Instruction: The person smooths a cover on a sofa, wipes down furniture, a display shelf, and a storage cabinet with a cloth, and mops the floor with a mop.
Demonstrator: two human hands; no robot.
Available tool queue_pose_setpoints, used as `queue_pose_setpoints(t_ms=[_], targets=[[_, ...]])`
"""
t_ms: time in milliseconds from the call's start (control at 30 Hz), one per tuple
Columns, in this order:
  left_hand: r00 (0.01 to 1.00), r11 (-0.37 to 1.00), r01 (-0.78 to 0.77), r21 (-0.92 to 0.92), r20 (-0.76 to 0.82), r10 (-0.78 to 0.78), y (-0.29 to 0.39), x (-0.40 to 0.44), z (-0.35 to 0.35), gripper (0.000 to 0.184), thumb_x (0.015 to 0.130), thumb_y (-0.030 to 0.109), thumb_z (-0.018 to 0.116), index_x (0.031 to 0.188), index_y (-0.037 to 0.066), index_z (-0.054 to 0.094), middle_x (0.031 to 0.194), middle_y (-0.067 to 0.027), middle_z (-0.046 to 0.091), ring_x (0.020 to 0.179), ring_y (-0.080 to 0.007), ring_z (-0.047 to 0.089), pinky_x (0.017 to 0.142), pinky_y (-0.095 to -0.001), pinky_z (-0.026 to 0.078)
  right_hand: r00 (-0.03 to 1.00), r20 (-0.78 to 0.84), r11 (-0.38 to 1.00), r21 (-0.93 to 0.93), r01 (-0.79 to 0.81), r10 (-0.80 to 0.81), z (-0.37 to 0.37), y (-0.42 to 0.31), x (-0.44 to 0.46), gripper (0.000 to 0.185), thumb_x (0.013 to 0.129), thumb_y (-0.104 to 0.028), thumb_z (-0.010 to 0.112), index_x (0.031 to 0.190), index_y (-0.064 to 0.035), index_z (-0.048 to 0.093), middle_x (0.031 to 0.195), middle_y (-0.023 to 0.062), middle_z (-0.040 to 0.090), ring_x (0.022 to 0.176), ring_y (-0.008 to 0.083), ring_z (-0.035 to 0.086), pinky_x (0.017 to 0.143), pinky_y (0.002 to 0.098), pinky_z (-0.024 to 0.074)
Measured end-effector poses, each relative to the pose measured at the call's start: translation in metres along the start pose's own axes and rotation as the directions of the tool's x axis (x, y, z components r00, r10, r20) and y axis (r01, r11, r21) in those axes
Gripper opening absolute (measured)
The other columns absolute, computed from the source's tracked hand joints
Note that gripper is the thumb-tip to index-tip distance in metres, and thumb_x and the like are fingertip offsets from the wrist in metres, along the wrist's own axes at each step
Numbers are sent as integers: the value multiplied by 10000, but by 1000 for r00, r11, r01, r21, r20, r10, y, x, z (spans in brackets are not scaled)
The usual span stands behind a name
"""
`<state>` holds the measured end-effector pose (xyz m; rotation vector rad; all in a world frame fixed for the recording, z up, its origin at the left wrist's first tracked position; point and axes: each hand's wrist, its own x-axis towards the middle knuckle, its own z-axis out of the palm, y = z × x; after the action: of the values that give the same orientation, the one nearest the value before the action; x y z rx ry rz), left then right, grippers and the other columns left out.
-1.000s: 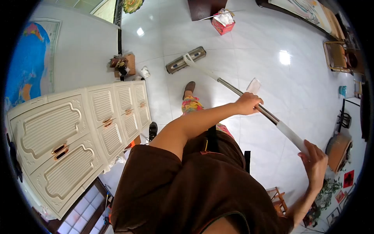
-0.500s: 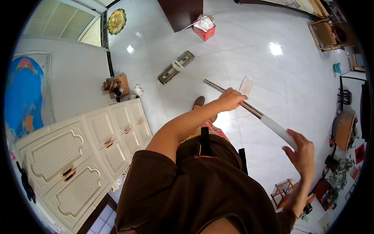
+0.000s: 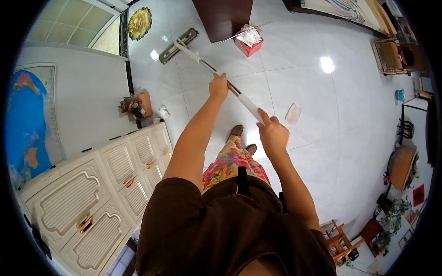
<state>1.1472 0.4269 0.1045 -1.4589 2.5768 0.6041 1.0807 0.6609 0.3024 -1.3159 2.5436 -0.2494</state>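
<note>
A flat mop with a wide rectangular head (image 3: 188,37) and a long pole (image 3: 234,88) reaches away from me across the tiled floor. My left hand (image 3: 218,86) is wrapped round the metal part of the pole, about midway along it. Closer to my body, my right hand (image 3: 275,134) grips the white end of the handle, its thumb lying along it. The mop head rests on the floor, left of a dark brown furniture panel (image 3: 223,18).
A red box (image 3: 249,45) with white stuff on top stands by the panel. A pale flat rectangle (image 3: 293,114) lies on the floor. Cream cabinets (image 3: 106,198) line the left, near a small cardboard box (image 3: 145,104). Wooden chairs (image 3: 386,55) stand to the right.
Both hands have moved forward and left with the mop. Its head has slid away across the floor toward the upper left. My right hand has closed more fully round the handle.
</note>
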Motion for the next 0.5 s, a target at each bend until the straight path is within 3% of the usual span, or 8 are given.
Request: queue_pose_setpoints(t_ms=[67, 200, 300, 400, 500], targets=[[980, 990, -139, -9, -143, 136, -6, 5, -2, 321, 874, 107, 563, 1193, 120, 594, 1307, -283, 490, 886, -375, 668, 778, -426, 555, 1000, -12, 1000, 22, -14, 14, 18, -9, 26, 440, 825, -258, 700, 1250, -250, 583, 755, 81, 612, 593, 268, 643, 520, 399, 510], [994, 979, 21, -203, -100, -42, -1, 28, 3, 364, 849, 99, 584, 1212, 123, 587, 1337, -302, 467, 897, -370, 665, 788, -430, 550, 993, 28, 985, 127, -114, 111, 34, -23, 61, 455, 826, -247, 709, 1265, -249, 592, 803, 109, 665, 666, 299, 658, 581, 411, 512], [989, 985, -3, -173, -149, -23, -1, 35, 4, 333, 848, 96, 579, 1177, 130, 609, 1306, -276, 490, 896, -346, 667, 801, -420, 544, 986, 49, 967, 190, -167, 161, 39, -25, 69, 454, 842, -248, 696, 1282, -249, 586, 829, 130, 677, 701, 320, 661, 613, 431, 513], [998, 996, -17, -83, -64, 11, -2, 25, 2, 318, 844, 96, 588, 1158, 136, 619, 1296, -201, 513, 1047, -313, 619, 880, -441, 505, 972, 124, 950, 220, -222, 199, 43, -26, 56, 447, 859, -240, 678, 1295, -245, 579, 848, 154, 684, 723, 348, 660, 640, 456, 508], [951, 944, -304, 127, 99, 293, -12, -2, 9, 334, 859, 101, 596, 1190, 139, 612, 1356, -109, 509, 1203, -338, 513, 995, -486, 424, 942, 265, 925, 262, -277, 207, 52, -20, 16, 470, 878, -218, 653, 1335, -215, 548, 846, 197, 683, 755, 384, 658, 660, 463, 501]])
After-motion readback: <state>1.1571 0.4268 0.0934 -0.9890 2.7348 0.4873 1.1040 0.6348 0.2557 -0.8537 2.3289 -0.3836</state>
